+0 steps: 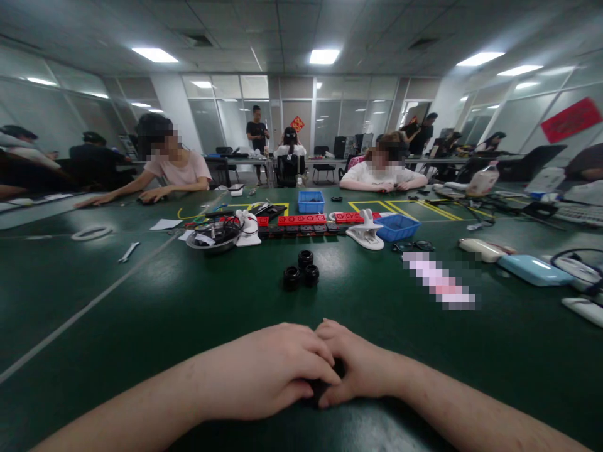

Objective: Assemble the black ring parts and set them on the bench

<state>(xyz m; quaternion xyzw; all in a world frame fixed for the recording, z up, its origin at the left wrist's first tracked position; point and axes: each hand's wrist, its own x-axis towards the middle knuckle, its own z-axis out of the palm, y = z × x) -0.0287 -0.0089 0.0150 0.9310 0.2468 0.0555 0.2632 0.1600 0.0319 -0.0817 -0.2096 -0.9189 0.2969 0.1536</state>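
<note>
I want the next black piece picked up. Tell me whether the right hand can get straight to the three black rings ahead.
Probably yes. The green table between the right hand and the three black rings is bare, but both hands are closed together over a small dark thing.

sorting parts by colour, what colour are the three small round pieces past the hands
Black, all three round pieces, clustered on the green table. The head view shows them best.

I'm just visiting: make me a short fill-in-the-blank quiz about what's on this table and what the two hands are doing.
1. The left hand and right hand close together around a small ____ object.
2. Ahead of them sit ____ black round parts in a cluster.
3. The two plastic bins farther back are ____.

Missing words: black; three; blue
</note>
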